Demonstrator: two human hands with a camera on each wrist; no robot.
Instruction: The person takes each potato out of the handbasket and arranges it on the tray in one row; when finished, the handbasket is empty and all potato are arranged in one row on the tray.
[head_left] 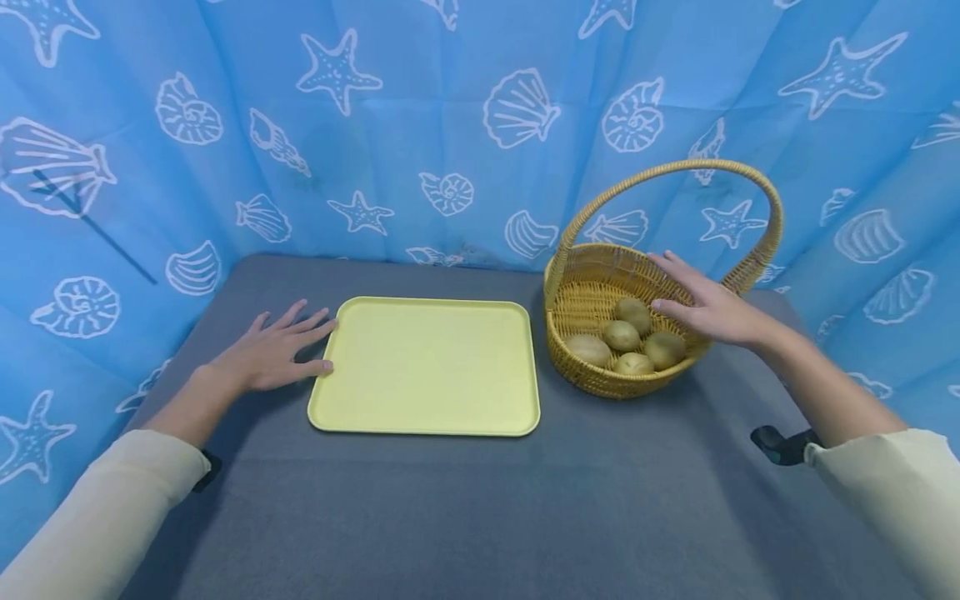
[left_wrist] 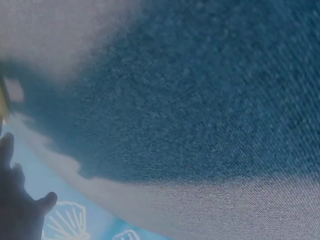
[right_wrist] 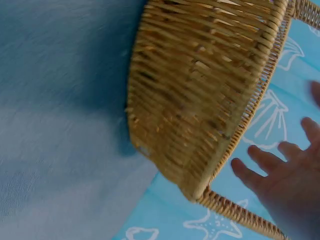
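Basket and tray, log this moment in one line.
left hand: fingers spread, by left edge of yellow tray | right hand: above wicker basket, holding nothing | basket: five kiwi-like fruits visible inside

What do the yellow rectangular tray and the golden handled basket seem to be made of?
The yellow rectangular tray looks like smooth plastic, judging by its even colour and rounded, raised rim; coated metal is possible. The golden woven basket seems slightly glossy wicker, given its interlaced strands.
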